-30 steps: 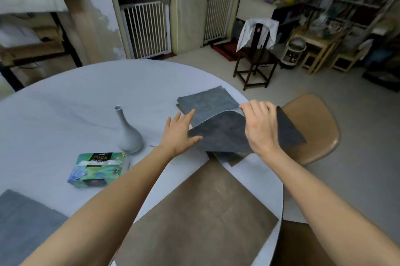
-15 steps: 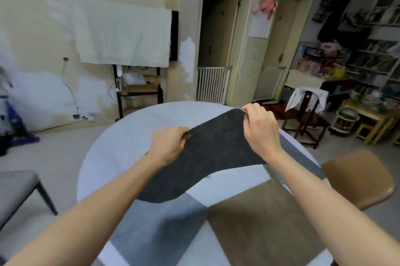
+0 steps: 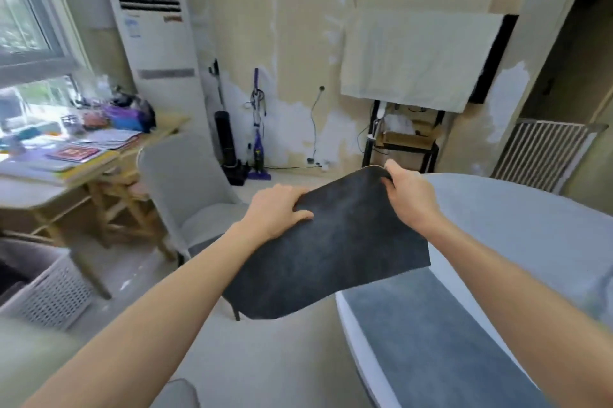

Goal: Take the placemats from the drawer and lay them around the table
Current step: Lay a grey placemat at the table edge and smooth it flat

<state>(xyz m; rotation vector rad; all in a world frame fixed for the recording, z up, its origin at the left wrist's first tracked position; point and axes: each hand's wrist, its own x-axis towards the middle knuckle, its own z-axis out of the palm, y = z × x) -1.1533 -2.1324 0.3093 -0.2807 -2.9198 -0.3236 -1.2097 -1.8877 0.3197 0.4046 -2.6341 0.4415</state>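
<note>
A dark charcoal placemat point(image 3: 328, 248), matt and mottled like suede or felt, sags limply as soft sheet material. A second, grey-blue placemat point(image 3: 428, 338) shows a similar napped, velvety surface on the round worktop point(image 3: 517, 218), whose pale top looks smooth and dull. Nearby, a chair point(image 3: 185, 188) has a smooth light-grey shell, a desk point(image 3: 109, 172) is of bare pale wood, and a white basket point(image 3: 49, 294) appears to be perforated plastic.
</note>
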